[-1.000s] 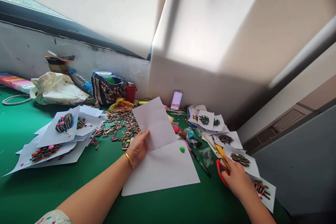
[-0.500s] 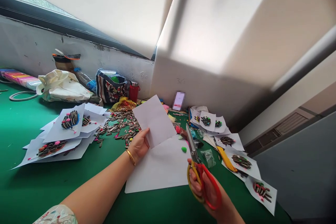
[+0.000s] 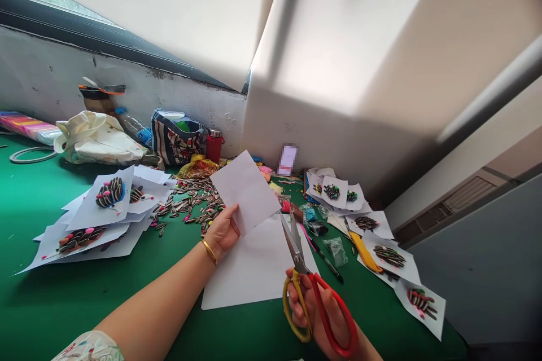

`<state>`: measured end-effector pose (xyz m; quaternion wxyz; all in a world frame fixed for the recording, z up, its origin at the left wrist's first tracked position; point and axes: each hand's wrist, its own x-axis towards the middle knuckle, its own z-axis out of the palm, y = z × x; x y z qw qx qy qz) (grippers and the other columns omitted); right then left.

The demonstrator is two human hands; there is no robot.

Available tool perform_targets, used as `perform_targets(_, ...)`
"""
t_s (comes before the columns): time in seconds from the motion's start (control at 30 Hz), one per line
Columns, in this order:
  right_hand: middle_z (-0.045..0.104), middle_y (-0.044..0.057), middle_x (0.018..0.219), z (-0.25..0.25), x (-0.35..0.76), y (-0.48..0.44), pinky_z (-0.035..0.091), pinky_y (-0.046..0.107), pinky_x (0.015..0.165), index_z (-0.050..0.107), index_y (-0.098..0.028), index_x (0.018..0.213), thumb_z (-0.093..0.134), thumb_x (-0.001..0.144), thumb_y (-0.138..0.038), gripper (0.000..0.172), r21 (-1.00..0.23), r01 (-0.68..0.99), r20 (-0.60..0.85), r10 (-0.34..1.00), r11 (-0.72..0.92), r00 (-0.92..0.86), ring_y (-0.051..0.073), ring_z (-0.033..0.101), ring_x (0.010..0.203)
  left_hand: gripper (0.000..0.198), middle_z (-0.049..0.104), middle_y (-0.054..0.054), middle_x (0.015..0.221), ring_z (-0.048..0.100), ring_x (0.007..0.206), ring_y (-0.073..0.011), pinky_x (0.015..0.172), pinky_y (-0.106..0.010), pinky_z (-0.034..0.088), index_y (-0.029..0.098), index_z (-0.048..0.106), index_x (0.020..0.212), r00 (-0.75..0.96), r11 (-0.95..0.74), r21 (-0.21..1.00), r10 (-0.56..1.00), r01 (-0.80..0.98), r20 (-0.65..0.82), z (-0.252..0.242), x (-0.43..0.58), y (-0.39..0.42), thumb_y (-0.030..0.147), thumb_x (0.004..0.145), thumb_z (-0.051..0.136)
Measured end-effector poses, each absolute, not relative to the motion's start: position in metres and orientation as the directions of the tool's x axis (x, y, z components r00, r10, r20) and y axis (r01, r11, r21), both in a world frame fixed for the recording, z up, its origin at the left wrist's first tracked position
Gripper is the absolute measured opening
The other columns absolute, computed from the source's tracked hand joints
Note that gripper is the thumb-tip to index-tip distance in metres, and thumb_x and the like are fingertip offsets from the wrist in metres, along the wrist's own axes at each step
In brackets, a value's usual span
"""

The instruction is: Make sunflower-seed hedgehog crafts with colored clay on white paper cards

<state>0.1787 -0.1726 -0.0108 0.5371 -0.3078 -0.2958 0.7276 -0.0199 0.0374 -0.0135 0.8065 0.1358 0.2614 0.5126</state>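
My left hand [image 3: 223, 231] pinches the lower left edge of a small white sheet of paper [image 3: 245, 189], held tilted above the table. Below it a larger white sheet [image 3: 249, 276] lies flat on the green tabletop. In my right hand [image 3: 315, 304] is a pair of scissors [image 3: 296, 248] with one yellow and one red handle loop. Its blades point up and away, slightly parted, near the paper's right corner but apart from it. A black pen [image 3: 328, 262] lies right of the larger sheet, partly behind the scissors.
Loose striped sunflower seeds [image 3: 195, 203] lie behind my left hand. Paper cards with seed hedgehogs [image 3: 101, 217] are piled at left; more cards [image 3: 389, 256] line the right edge, beside a yellow utility knife [image 3: 365, 251]. Bags [image 3: 180, 138] and a red bottle [image 3: 214, 145] stand along the wall.
The scissors have moved left and slightly down, and their blades have parted. The pen now shows beside the larger sheet. My left hand and the small sheet have hardly moved.
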Motion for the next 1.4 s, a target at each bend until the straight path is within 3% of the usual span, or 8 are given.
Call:
perform_targets(0.27, 0.049, 0.008, 0.096, -0.01, 0.179, -0.173, 0.035, 0.027, 0.064, 0.061, -0.021, 0.125, 0.062, 0.08, -0.066, 0.064, -0.767, -0.6, -0.101, 0.967, -0.227, -0.235, 0.015, 0.039, 0.073, 0.025, 0.078, -0.006, 0.096, 0.073, 0.095, -0.0245, 0.095, -0.042, 0.057, 0.017, 0.066, 0.111, 0.304, 0.428, 0.507, 0.9, -0.748, -0.311, -0.017, -0.019, 0.04, 0.017, 0.086, 0.064)
perform_targets(0.7, 0.049, 0.007, 0.094, -0.008, 0.178, -0.172, 0.037, 0.027, 0.063, 0.061, -0.021, 0.124, 0.062, 0.08, -0.067, 0.063, -0.772, -0.597, -0.095, 0.968, -0.219, -0.233, 0.014, 0.04, 0.072, 0.031, 0.076, -0.008, 0.108, 0.071, 0.104, -0.0251, 0.1, -0.043, 0.054, 0.017, 0.065, 0.118, 0.327, 0.43, 0.512, 0.902, -0.743, -0.282, -0.014, -0.019, 0.036, 0.017, 0.088, 0.062)
perform_targets(0.93, 0.05, 0.007, 0.093, -0.008, 0.175, -0.167, 0.036, 0.026, 0.063, 0.061, -0.021, 0.122, 0.062, 0.081, -0.066, 0.061, -0.753, -0.616, -0.114, 0.967, -0.233, -0.228, 0.014, 0.041, 0.072, 0.029, 0.076, -0.01, 0.107, 0.071, 0.101, -0.0271, 0.096, -0.043, 0.056, 0.015, 0.067, 0.112, 0.357, 0.422, 0.598, 0.905, -0.681, -0.232, -0.014, -0.014, 0.03, 0.02, 0.083, 0.068)
perform_targets(1.2, 0.048, 0.004, 0.089, -0.003, 0.173, -0.161, 0.03, 0.025, 0.057, 0.061, -0.017, 0.121, 0.06, 0.076, -0.074, 0.073, -0.657, -0.71, -0.103, 0.963, -0.253, -0.248, 0.01, 0.033, 0.063, 0.021, 0.077, -0.006, 0.093, 0.073, 0.083, -0.0194, 0.085, -0.032, 0.058, 0.017, 0.068, 0.1, 0.265, 0.345, 0.677, 0.938, -0.65, -0.223, -0.024, -0.01, 0.033, 0.02, 0.08, 0.072)
perform_targets(1.4, 0.047, 0.002, 0.085, 0.003, 0.173, -0.159, 0.028, 0.022, 0.054, 0.061, -0.016, 0.121, 0.061, 0.075, -0.075, 0.076, -0.607, -0.742, -0.097, 0.953, -0.286, -0.289, 0.008, 0.029, 0.059, 0.016, 0.076, -0.004, 0.094, 0.071, 0.084, -0.0164, 0.082, -0.027, 0.056, 0.018, 0.067, 0.096, 0.175, 0.276, 0.698, 0.961, -0.661, -0.215, -0.025, -0.007, 0.034, 0.018, 0.081, 0.072)
